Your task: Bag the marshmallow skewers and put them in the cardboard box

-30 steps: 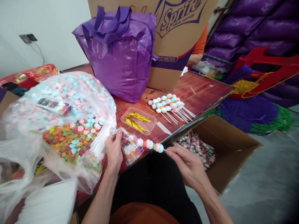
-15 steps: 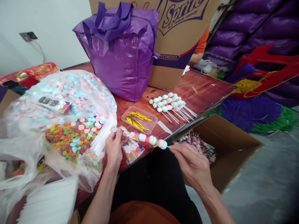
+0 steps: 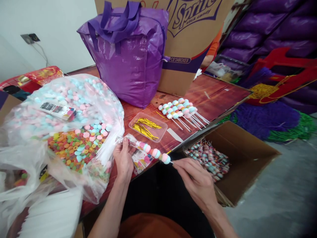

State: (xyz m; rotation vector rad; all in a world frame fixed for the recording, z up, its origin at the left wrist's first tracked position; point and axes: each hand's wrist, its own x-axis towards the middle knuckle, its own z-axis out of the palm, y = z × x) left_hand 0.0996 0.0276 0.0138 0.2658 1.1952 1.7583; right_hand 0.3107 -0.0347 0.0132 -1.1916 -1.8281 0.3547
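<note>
A candy skewer [image 3: 155,153] of pink, blue and orange pieces slants between my hands. My right hand [image 3: 196,180] pinches the bare white stick at its near end. A thin yellow strip [image 3: 169,152] shows just above those fingers. The skewer's far end is inside a clear plastic sleeve [image 3: 132,140], which my left hand [image 3: 123,160] grips between thumb and fingers. Beneath the sleeve lies a stack of printed sleeves [image 3: 141,160]. Just beyond, a clear tray [image 3: 162,135] holds gold twist ties [image 3: 148,124]. Several finished-looking skewers [image 3: 177,108] lie in a row farther back.
Left of my hands sprawls a clear bag [image 3: 116,109] of loose candy [image 3: 76,147] with white sticks [image 3: 106,148]. A purple bag [image 3: 126,62] and a large carton [image 3: 178,77] stand behind. An open box [image 3: 250,158] of wrapped skewers sits right, below the table edge. Another person's arm [image 3: 207,61] shows behind the carton.
My right hand has moved left and slightly down, pushing the skewer deeper into the sleeve. The left hand has shifted slightly right, still gripping the sleeve.
</note>
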